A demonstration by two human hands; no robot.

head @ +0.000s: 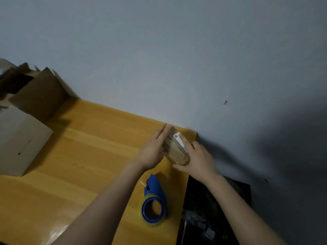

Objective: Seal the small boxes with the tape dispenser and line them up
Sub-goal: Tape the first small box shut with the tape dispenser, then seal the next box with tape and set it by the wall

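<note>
1. Head view: the small box [177, 149] is sitting at the tabletop's [88, 147] far right corner. The left hand [153, 152] is pressing it flat-fingered and the right hand [200, 160] is gripping its other side.
2. The tape dispenser [154, 204] is lying nearer, beside the right edge.

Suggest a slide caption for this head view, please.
Left hand presses and right hand grips a small box at the table corner, tape dispenser lying nearby.
</note>
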